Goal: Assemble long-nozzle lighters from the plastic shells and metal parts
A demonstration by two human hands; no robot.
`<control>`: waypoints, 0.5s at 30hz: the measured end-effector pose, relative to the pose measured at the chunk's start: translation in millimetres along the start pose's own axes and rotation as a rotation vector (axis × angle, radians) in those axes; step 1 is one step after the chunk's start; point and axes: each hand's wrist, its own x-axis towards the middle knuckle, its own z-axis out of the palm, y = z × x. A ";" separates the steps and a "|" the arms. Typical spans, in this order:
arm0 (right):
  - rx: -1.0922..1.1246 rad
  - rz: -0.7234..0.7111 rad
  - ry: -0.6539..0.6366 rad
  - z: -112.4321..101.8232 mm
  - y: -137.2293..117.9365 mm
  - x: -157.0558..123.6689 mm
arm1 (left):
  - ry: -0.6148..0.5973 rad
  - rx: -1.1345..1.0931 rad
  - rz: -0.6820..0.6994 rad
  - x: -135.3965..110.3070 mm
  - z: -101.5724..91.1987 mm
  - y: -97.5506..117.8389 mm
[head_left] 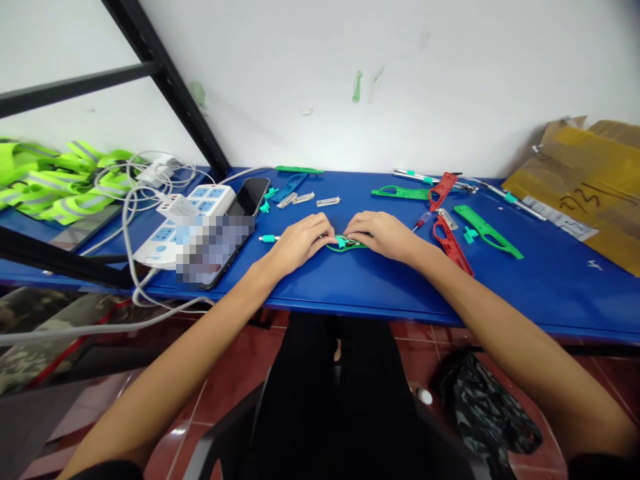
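Note:
Between my hands, low over the blue table, is a partly assembled green long-nosed lighter (346, 245) with its inner parts showing. My left hand (303, 241) grips its left end, fingers bent and thumb pressed in. A metal tube (269, 239) with a turquoise piece sticks out to the left from under that hand. My right hand (384, 235) pinches the other end of the green body, its fingertips close to the exposed parts. The fingers cover much of the lighter. Just right of the right hand lies a small screwdriver (423, 221).
On the blue table (350, 290) lie red handle shells (453, 248), green shells (487, 230), clear fuel tanks (328, 201) and metal tubes (414, 176). Leftward are phones (253, 195), a power strip (159, 250), cables and a black frame (175, 87). A cardboard box (580, 180) stands right.

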 end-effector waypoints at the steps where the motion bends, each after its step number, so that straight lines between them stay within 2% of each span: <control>1: -0.089 -0.010 -0.029 -3.4 -3.1 0.8 | 0.002 0.002 0.002 0.1 -0.1 0.2; 5: -0.406 -0.060 -0.171 -18.1 -23.8 6.4 | -0.003 0.005 0.000 0.8 -1.5 1.7; 9: -0.492 0.015 -0.288 -28.3 -43.0 14.3 | -0.010 -0.010 0.004 1.6 -2.3 2.3; 12: -0.472 0.079 -0.278 -29.0 -47.9 16.8 | -0.015 -0.010 0.006 1.5 -1.9 1.9; 15: -0.420 0.145 -0.197 -24.1 -46.2 17.1 | -0.011 0.006 0.010 0.9 -1.5 2.3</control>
